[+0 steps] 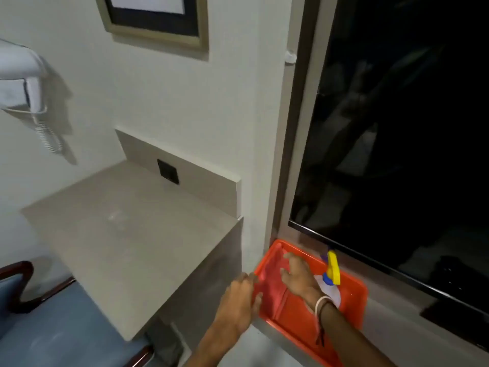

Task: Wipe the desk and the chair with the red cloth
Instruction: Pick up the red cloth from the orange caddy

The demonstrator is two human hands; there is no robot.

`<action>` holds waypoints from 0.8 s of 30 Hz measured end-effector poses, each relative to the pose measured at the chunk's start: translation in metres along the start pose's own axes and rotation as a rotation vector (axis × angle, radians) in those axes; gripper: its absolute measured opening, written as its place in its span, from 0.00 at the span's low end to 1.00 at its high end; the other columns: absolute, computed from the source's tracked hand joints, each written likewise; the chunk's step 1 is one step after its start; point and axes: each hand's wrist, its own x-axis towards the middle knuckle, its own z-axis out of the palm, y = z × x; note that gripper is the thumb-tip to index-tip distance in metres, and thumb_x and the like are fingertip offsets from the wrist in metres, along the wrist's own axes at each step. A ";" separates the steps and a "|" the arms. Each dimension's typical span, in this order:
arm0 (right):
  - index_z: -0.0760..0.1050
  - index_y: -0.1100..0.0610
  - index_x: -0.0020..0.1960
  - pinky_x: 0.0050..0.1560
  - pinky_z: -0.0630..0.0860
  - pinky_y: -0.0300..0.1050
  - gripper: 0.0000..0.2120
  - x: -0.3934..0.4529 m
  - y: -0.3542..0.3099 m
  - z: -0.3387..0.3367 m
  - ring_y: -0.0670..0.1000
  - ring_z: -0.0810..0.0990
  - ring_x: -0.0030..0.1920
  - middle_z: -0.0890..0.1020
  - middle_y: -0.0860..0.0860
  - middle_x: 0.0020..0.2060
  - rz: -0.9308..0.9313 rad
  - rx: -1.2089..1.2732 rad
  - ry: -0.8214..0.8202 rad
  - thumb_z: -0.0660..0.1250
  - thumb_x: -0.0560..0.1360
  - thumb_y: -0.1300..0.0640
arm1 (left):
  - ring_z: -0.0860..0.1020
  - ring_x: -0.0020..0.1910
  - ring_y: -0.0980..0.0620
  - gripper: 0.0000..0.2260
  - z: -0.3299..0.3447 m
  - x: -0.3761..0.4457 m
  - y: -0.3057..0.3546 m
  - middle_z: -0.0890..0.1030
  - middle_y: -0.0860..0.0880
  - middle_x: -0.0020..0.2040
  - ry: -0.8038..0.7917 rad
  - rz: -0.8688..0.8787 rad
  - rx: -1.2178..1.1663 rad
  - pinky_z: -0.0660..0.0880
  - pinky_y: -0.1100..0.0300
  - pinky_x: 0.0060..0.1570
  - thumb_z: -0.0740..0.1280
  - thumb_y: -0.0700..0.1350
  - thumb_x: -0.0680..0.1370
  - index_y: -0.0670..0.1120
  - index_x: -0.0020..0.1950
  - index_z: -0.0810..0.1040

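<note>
A: Where is the red cloth (272, 283)?

B: Low in the frame, right of centre, lying inside an orange tray (352, 303). It fills the tray's left part, up against the left rim.

A: And the hands?

B: Both are at the tray. The left hand (239, 300) is at the tray's left rim, fingers (255, 303) curled against the edge where the cloth lies; I cannot tell whether they actually grip the cloth or only the rim. The right hand (297, 275) is over the cloth inside the tray, fingers spread and released, with nothing clasped in them. A pale band sits on that wrist.

A: Anything else in the tray?

B: A spray bottle (330, 278) with a yellow and blue head, at the tray's right side, just beside the right wrist.

A: And the desk?

B: The desk (127, 239) is the beige surface in the centre-left of the frame, with a low back panel carrying a dark socket (168, 171). The tray is just to its right, lower down, on a ledge under a dark screen (397, 128).

A: The chair?

B: The chair (53, 321) is in the lower left corner: blue seat, dark wooden arm, partly tucked under the surface. A wall hair dryer (23, 86) hangs at the upper left, and a framed picture (156, 19) is at the top.
</note>
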 end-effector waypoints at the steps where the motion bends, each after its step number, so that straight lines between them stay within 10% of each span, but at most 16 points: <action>1: 0.62 0.61 0.79 0.79 0.62 0.47 0.26 0.012 0.006 0.003 0.57 0.65 0.79 0.68 0.59 0.78 0.052 0.050 0.013 0.62 0.83 0.60 | 0.81 0.58 0.44 0.15 0.010 0.012 0.002 0.77 0.46 0.63 -0.046 -0.041 0.009 0.80 0.49 0.59 0.62 0.48 0.80 0.47 0.66 0.74; 10: 0.66 0.52 0.77 0.75 0.71 0.60 0.31 0.077 0.028 0.033 0.61 0.71 0.75 0.74 0.57 0.72 0.198 0.143 0.009 0.73 0.76 0.54 | 0.68 0.71 0.39 0.26 0.067 0.072 0.013 0.69 0.39 0.72 -0.189 -0.117 0.478 0.71 0.43 0.71 0.69 0.46 0.79 0.41 0.74 0.66; 15: 0.66 0.51 0.77 0.76 0.66 0.57 0.32 0.089 0.039 0.048 0.60 0.69 0.75 0.74 0.57 0.72 0.165 0.022 -0.018 0.73 0.76 0.49 | 0.72 0.58 0.42 0.16 0.089 0.063 -0.001 0.73 0.41 0.62 -0.071 -0.232 0.546 0.72 0.47 0.59 0.66 0.45 0.81 0.40 0.67 0.75; 19: 0.79 0.55 0.59 0.65 0.73 0.50 0.14 0.085 0.036 0.042 0.59 0.79 0.62 0.84 0.56 0.58 0.143 0.099 0.056 0.74 0.75 0.54 | 0.76 0.39 0.48 0.14 0.088 0.061 -0.002 0.79 0.47 0.41 -0.027 -0.225 0.444 0.77 0.54 0.36 0.82 0.50 0.64 0.46 0.44 0.85; 24: 0.80 0.60 0.44 0.39 0.75 0.41 0.05 0.077 0.022 0.020 0.55 0.81 0.43 0.82 0.51 0.37 0.185 0.620 -0.015 0.71 0.72 0.68 | 0.67 0.52 0.52 0.12 0.097 0.061 -0.020 0.69 0.52 0.55 0.115 -0.303 0.203 0.72 0.58 0.53 0.66 0.55 0.79 0.50 0.58 0.77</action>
